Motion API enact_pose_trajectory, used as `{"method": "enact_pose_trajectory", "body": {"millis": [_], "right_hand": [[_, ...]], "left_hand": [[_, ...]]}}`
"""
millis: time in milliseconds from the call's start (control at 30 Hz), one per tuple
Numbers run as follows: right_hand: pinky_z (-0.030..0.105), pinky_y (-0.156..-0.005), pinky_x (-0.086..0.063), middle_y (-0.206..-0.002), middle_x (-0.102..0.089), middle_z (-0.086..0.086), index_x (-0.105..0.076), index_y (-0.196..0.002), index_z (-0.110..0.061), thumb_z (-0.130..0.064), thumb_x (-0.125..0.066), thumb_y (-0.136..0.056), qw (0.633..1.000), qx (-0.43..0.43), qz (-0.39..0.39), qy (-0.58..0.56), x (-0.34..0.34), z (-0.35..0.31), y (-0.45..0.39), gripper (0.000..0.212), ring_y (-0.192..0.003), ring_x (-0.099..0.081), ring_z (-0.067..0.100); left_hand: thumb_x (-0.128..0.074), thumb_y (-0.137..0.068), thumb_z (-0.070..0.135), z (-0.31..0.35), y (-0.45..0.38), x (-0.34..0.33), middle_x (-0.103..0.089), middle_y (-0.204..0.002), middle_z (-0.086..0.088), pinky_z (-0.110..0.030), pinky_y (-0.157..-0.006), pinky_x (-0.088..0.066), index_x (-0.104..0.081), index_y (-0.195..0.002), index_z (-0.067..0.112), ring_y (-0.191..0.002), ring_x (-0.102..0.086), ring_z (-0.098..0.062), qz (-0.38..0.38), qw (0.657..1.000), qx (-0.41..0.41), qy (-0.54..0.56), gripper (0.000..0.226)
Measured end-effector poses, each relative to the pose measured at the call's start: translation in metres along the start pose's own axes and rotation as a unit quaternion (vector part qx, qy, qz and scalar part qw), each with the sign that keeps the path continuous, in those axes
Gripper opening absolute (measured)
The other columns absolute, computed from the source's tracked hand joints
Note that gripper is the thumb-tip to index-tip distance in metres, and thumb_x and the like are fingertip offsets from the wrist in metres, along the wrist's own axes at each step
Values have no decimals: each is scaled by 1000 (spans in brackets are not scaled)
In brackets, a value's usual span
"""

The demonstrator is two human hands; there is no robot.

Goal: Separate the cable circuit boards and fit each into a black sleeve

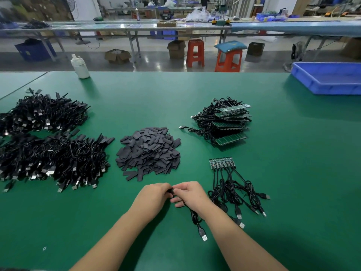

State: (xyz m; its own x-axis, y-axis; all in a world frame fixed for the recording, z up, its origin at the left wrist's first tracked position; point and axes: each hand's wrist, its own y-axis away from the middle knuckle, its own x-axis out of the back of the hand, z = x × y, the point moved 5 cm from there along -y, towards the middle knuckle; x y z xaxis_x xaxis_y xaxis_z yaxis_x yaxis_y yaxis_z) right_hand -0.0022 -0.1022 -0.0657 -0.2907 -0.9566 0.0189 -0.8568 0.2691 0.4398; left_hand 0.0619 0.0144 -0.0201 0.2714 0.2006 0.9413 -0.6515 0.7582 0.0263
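Pinching one small black sleeve point(171, 191) between them: left hand point(154, 196) and right hand point(190, 193), fingertips meeting; its glossy USB cable point(195, 217) trails toward the wearer. Board inside: cannot tell. Snap-apart strip of green circuit boards point(221, 163) lies beyond-right, nearer the right hand, long axis crosswise. Matte flat sleeves heap point(148, 151) straight ahead.

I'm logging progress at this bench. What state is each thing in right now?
Left hand: pinches a small black piece.
Right hand: grips the same piece.
Held cable: trails from the hands, plug on the table.
Board strip: unseparated, cables attached.
Board stack: piled, untouched.
Sleeve pile: loose heap.
Cable heaps: piled at left.
Blue tray: contents not visible.
White bottle: upright.
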Motion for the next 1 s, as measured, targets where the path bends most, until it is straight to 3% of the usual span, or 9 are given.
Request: {"method": "enact_pose_trajectory", "body": {"millis": [200,300,400,567,767,1000], "right_hand": [[24,-67,-58,-116,-67,17,-51,-140,0,-3,-46,-102,999,27,-18,37,0,1,3,38,-85,-69,17],[22,-65,-56,-117,-66,12,-49,-142,-2,-3,-44,-103,997,36,-39,48,-2,0,5,39,-87,-70,11],[22,-64,-56,-108,-69,8,-54,-137,-3,-2,-43,-103,997,41,-44,43,-2,-3,7,36,-85,-71,10],[29,-59,-58,-92,-73,12,-62,-102,-9,-7,-61,-96,999,29,15,-28,2,-5,9,6,-73,-72,16],[30,-61,-59,-97,-72,13,-65,-114,0,-7,-57,-99,999,34,23,-17,2,0,10,19,-75,-73,18],[28,-58,-59,-88,-69,9,-65,-104,-3,-6,-53,-100,999,33,15,28,-1,-4,10,13,-66,-69,11]], "left_hand": [[-49,-97,24,4,-3,-8,-64,-106,1,-33,-81,-47,-56,-124,25,-97,-63,-23,-23,996,-34,-86,28],[-47,-97,22,5,-3,-11,-60,-106,-1,-34,-77,-44,-52,-124,22,-95,-62,-26,-27,991,-41,-123,28],[-47,-97,23,6,-4,-11,-59,-106,-1,-32,-73,-41,-53,-122,21,-95,-62,-25,-21,989,-47,-136,26],[-52,-96,30,1,-6,1,-65,-104,4,-36,-73,-49,-60,-116,27,-88,-65,-23,19,995,-23,-97,22],[-49,-97,40,-3,-6,2,-69,-100,8,-32,-74,-50,-64,-108,32,-88,-65,-15,25,995,-29,-94,20],[-49,-98,26,3,-1,-5,-61,-104,1,-31,-77,-43,-56,-117,19,-95,-60,-21,-14,984,-80,-161,21]]}}
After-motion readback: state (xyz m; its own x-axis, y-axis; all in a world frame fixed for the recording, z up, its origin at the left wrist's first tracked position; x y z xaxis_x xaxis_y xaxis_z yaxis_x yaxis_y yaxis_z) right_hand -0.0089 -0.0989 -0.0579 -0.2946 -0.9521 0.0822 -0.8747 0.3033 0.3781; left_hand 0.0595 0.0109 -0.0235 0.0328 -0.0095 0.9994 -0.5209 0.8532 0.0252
